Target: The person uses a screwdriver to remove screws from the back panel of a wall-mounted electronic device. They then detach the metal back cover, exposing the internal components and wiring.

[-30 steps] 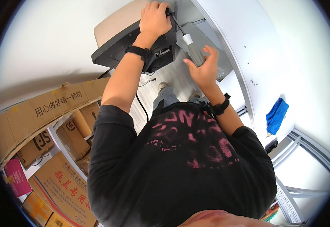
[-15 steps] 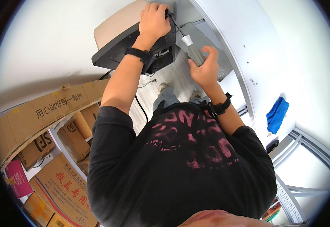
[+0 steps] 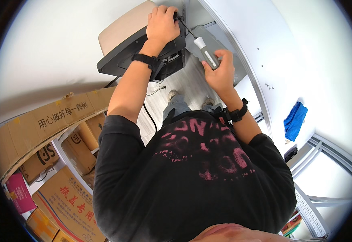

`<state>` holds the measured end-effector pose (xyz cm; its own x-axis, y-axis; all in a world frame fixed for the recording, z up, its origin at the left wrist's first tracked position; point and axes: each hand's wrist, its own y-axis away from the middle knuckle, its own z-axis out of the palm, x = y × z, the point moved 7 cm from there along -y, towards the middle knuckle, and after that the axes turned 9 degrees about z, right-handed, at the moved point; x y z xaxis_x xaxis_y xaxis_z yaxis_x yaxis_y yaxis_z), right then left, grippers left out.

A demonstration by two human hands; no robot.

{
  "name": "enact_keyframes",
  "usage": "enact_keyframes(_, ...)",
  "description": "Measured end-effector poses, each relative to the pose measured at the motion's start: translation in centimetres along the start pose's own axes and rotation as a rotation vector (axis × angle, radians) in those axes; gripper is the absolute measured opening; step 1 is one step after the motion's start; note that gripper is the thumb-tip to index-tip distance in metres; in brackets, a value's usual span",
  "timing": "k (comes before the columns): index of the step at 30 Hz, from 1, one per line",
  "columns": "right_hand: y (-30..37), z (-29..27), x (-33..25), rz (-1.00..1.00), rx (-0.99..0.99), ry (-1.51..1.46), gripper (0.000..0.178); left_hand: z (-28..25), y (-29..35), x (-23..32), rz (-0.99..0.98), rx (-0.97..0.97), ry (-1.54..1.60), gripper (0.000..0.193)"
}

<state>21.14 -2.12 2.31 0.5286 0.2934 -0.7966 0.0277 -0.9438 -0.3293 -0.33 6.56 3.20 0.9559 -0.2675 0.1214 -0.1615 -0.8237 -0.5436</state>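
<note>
A screwdriver [image 3: 204, 49] with a grey handle and white collar slants up to the far left, its thin shaft ending beside my left hand. My right hand [image 3: 222, 73] has its thumb and fingers around the handle's near end. At the top of the view, my left hand [image 3: 162, 27] is curled over the corner of a black frame [image 3: 133, 55] with a beige, rounded, cushion-like top [image 3: 123, 30]. The frame is tilted and shows its underside. The screwdriver's tip meets the dark corner by my left fingertips; the fastener there cannot be made out.
Cardboard boxes [image 3: 73, 201] fill shelving on the left. A grey case [image 3: 214, 40] lies beyond my right hand. Several small screw-like bits [image 3: 268, 86] rest on the white surface at right, near a blue cloth [image 3: 295, 121]. A black cable [image 3: 149, 117] hangs below the frame.
The screwdriver handle has turned, so a pale marking now faces up. My right fingers sit slightly differently around it. My left hand and the frame have shifted very slightly left.
</note>
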Motion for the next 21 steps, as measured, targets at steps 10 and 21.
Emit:
enact_keyframes(10,0.1,1.0,1.4,0.131,-0.115,0.038,0.038,0.2,-0.1,-0.1,-0.003,0.000,-0.008,0.037)
enact_keyframes(21,0.2,1.3,3.3,0.168,-0.136,-0.027,0.050,-0.2,0.0,0.3,-0.018,0.019,-0.019,0.036)
